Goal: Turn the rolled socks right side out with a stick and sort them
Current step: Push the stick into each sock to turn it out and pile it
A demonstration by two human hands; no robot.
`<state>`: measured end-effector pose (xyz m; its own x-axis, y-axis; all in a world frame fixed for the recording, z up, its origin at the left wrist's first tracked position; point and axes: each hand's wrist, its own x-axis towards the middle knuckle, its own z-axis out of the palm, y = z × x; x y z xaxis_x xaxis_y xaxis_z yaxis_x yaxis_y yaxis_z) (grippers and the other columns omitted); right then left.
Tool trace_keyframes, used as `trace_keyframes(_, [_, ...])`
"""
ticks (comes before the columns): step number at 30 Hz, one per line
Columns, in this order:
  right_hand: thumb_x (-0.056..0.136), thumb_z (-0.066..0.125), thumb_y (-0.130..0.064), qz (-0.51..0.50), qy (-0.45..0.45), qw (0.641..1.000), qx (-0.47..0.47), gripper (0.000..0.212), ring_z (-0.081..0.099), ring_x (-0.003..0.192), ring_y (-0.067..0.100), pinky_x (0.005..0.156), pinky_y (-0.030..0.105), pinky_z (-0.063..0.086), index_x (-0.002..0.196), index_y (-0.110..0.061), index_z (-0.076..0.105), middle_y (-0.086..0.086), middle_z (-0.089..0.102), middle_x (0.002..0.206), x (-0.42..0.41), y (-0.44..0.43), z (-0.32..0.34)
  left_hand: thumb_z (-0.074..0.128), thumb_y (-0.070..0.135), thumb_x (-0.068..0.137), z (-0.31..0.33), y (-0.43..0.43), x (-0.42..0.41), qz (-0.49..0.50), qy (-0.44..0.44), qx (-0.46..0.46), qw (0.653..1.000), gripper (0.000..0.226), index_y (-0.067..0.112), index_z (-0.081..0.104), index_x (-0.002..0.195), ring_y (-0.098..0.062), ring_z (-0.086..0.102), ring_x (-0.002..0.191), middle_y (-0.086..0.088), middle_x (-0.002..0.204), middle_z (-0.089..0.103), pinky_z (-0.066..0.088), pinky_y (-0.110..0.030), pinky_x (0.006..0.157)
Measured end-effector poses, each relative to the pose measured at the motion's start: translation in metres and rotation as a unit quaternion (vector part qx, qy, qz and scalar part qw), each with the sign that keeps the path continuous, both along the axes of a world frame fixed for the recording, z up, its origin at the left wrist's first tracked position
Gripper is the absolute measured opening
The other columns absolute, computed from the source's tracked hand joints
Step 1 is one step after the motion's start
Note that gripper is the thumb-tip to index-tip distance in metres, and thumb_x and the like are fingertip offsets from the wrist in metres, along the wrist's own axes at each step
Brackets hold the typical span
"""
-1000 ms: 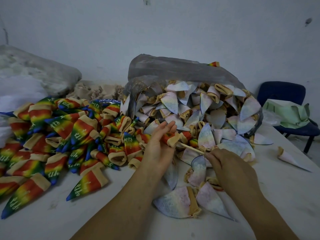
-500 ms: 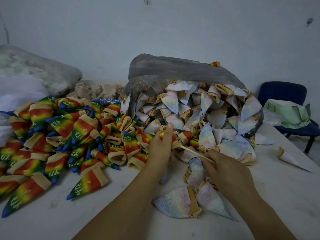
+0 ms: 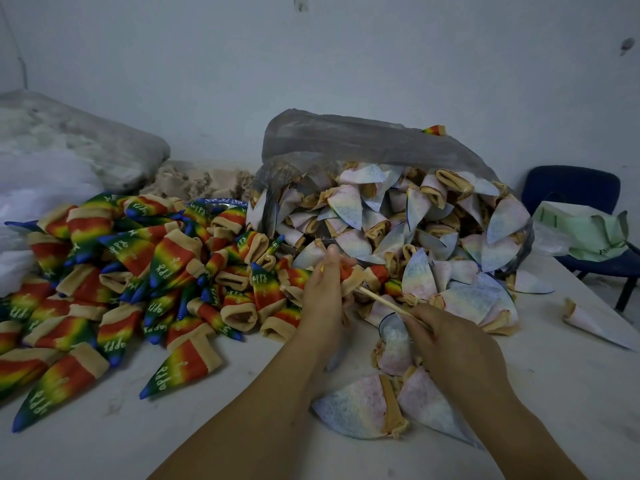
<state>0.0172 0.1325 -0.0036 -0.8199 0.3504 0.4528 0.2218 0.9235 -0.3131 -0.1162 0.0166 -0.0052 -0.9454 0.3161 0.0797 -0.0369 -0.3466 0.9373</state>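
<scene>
My left hand (image 3: 323, 292) grips a rainbow sock (image 3: 349, 271) with a tan cuff in the middle of the table. A thin wooden stick (image 3: 381, 301) runs from the sock's cuff down to my right hand (image 3: 446, 341), which pinches its lower end. To the left lies a pile of bright rainbow socks (image 3: 121, 271), right side out. To the right a grey plastic bag (image 3: 363, 147) spills pale inside-out socks (image 3: 415, 230). A few more pale socks (image 3: 367, 407) lie under my forearms.
The white table (image 3: 571, 393) carries one stray pale sock (image 3: 588, 320) near its right edge. A blue chair (image 3: 568, 192) with green cloth (image 3: 595, 230) stands beyond that edge. Grey and white bundles (image 3: 69, 157) and beige fabric (image 3: 204, 178) lie at the back left.
My left hand has slid along the sock and closed round it. The stick has tilted and my right hand has drawn slightly back toward me.
</scene>
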Motion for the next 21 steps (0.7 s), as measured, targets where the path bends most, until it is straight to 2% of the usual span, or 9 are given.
trace_keyframes(2, [0.090,0.041,-0.051,0.001,0.003,1.000,-0.005,0.029,0.045,0.053,0.004,0.046,0.020,0.026,0.080,-0.033,0.060,-0.012,0.048,0.057,0.000,-0.004,0.000,0.039,0.058,0.099,-0.001,0.001,-0.003,0.006,0.000,-0.020,1.000,0.055,0.012,0.068,0.092,-0.001,0.054,0.048,0.009,0.057,0.062,0.040,-0.015,0.045])
trace_keyframes(3, [0.090,0.038,-0.054,0.000,0.009,1.000,-0.006,0.031,0.042,0.051,0.003,0.046,0.018,0.023,0.078,-0.035,0.059,-0.013,0.046,0.056,0.001,-0.006,0.001,0.037,0.059,0.099,-0.002,0.003,-0.004,0.013,0.002,-0.039,0.999,0.057,0.014,0.069,0.089,-0.002,0.056,0.050,0.008,0.057,0.064,0.041,-0.016,0.047])
trace_keyframes(6, [0.083,0.022,-0.063,-0.001,0.010,1.000,0.003,0.049,0.044,0.053,0.005,0.046,0.020,0.025,0.081,-0.033,0.062,-0.013,0.045,0.057,0.003,-0.007,0.004,0.030,0.071,0.093,-0.005,0.004,-0.006,0.032,0.014,-0.108,0.994,0.071,0.014,0.072,0.091,-0.011,0.065,0.077,0.004,0.076,0.071,0.051,-0.029,0.071])
trace_keyframes(8, [0.087,0.028,-0.060,-0.007,-0.012,1.000,0.017,0.043,0.049,0.057,0.008,0.047,0.023,0.028,0.083,-0.032,0.062,-0.011,0.048,0.061,0.003,-0.008,0.004,0.030,0.083,0.079,-0.009,0.000,-0.007,0.024,0.027,-0.126,0.991,0.079,0.018,0.073,0.093,-0.014,0.065,0.087,0.004,0.082,0.070,0.049,-0.030,0.076])
trace_keyframes(9, [0.090,0.033,-0.057,-0.011,-0.021,0.999,0.026,0.037,0.049,0.057,0.008,0.047,0.022,0.028,0.082,-0.032,0.061,-0.011,0.048,0.061,0.001,-0.008,0.004,0.031,0.085,0.075,-0.010,-0.003,-0.008,0.017,0.022,-0.128,0.991,0.074,0.026,0.075,0.084,-0.012,0.066,0.084,0.007,0.078,0.070,0.047,-0.028,0.073])
trace_keyframes(11, [0.091,0.038,-0.054,-0.009,-0.030,0.998,0.054,0.031,0.046,0.055,0.006,0.044,0.017,0.025,0.078,-0.033,0.056,-0.011,0.047,0.059,-0.003,-0.009,0.007,0.038,0.081,0.082,-0.011,-0.006,-0.013,-0.008,-0.007,-0.108,0.994,0.063,0.031,0.072,0.065,-0.006,0.067,0.068,0.009,0.067,0.070,0.048,-0.024,0.064])
trace_keyframes(15, [0.089,0.040,-0.053,0.036,-0.030,0.996,0.078,0.026,0.054,0.050,0.010,0.041,0.027,0.035,0.068,-0.039,0.038,-0.012,0.038,0.050,-0.018,-0.014,0.018,0.045,0.060,0.097,-0.012,-0.018,-0.022,-0.072,-0.042,-0.033,0.996,0.054,0.028,0.071,0.063,-0.003,0.053,0.042,0.009,0.050,0.058,0.040,-0.016,0.042])
trace_keyframes(18, [0.089,0.046,-0.045,0.047,-0.012,0.996,0.081,0.022,0.054,0.048,0.015,0.041,0.030,0.039,0.069,-0.037,0.042,-0.009,0.042,0.050,-0.028,-0.014,0.010,0.041,0.046,0.103,-0.018,-0.022,-0.024,-0.093,-0.047,0.020,0.994,0.041,0.018,0.064,0.083,-0.004,0.043,0.044,0.008,0.051,0.049,0.035,-0.018,0.046])
trace_keyframes(21, [0.090,0.058,-0.028,0.079,-0.015,0.996,0.046,0.014,0.057,0.053,0.018,0.051,0.041,0.049,0.077,-0.029,0.056,-0.003,0.057,0.059,-0.033,-0.007,0.000,0.037,0.054,0.102,-0.021,-0.019,-0.025,-0.081,-0.006,-0.033,0.996,0.049,0.022,0.061,0.072,-0.006,0.046,0.049,0.007,0.054,0.050,0.038,-0.020,0.052])
